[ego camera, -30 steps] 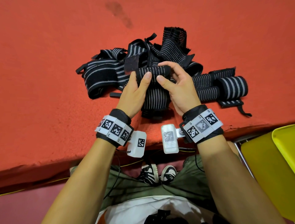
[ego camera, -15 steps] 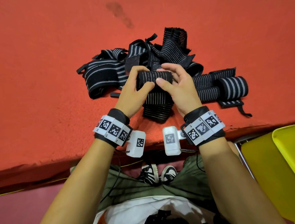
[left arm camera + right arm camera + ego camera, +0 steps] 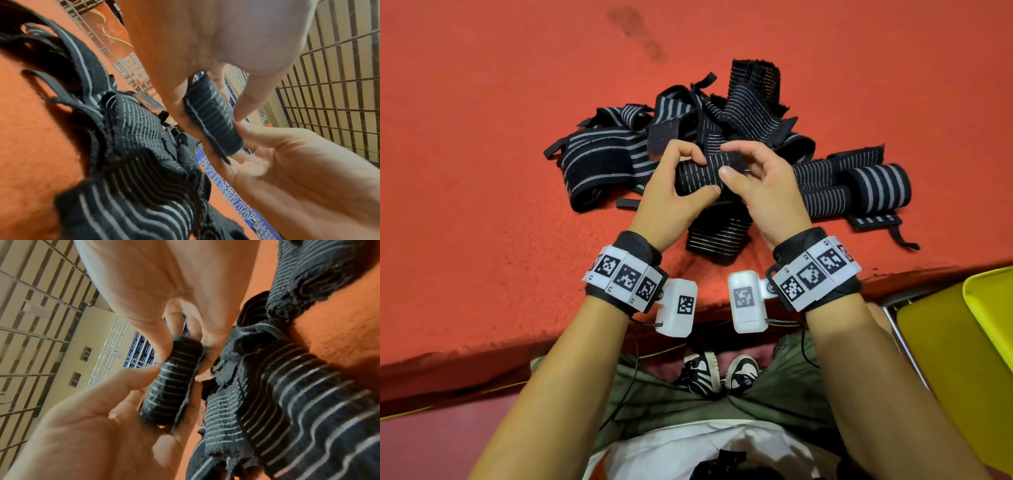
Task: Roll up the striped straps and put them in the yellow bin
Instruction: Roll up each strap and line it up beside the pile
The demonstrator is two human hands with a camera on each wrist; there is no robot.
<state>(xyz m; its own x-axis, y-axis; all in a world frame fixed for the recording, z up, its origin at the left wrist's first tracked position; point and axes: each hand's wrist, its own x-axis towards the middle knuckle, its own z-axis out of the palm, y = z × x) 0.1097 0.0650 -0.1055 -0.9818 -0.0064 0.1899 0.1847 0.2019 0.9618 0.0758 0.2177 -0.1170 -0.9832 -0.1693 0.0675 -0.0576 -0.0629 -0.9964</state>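
I hold a partly rolled black strap with thin grey stripes (image 3: 700,176) between both hands, just above the red table. My left hand (image 3: 698,176) grips the roll's left end with thumb below and fingers curled over. My right hand (image 3: 732,161) pinches the right end, thumb on the front. The strap's loose tail (image 3: 717,236) lies flat towards me. The left wrist view shows the roll (image 3: 212,118) between thumb and fingers, and the right wrist view shows the roll (image 3: 172,386) too. The yellow bin (image 3: 962,359) stands low at the right.
A heap of loose striped straps (image 3: 688,126) lies just beyond my hands. A rolled strap (image 3: 876,181) rests to the right, with flat ones beside it. The red table's front edge (image 3: 482,346) runs close to my legs. The bin sits below table level.
The roll has turned towards me along the strap, so it is thicker and the loose tail shorter. Both hands have shifted their fingers round it.
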